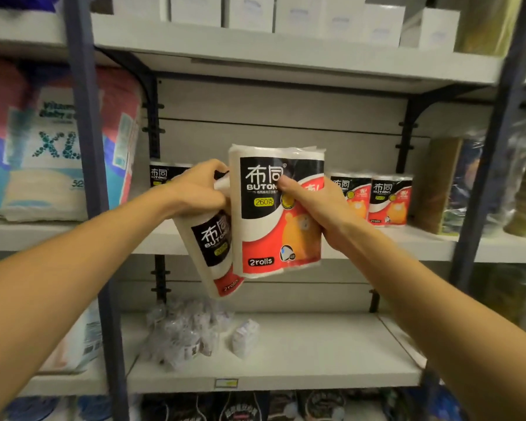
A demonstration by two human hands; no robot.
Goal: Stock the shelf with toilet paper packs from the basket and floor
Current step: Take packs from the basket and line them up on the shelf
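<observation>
Your right hand (313,208) grasps one pack (278,214) upright, label outward, ready for the shelf (438,243). Your left hand (199,191) grips a second pack (213,253) by its top, so it hangs tilted below. Both are before the shelf's gap, between stocked packs (389,200).

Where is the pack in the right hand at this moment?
In the head view the right hand holds the upright pack mid-air at centre frame, before the middle shelf, beside the tilted pack in the left hand.
</observation>
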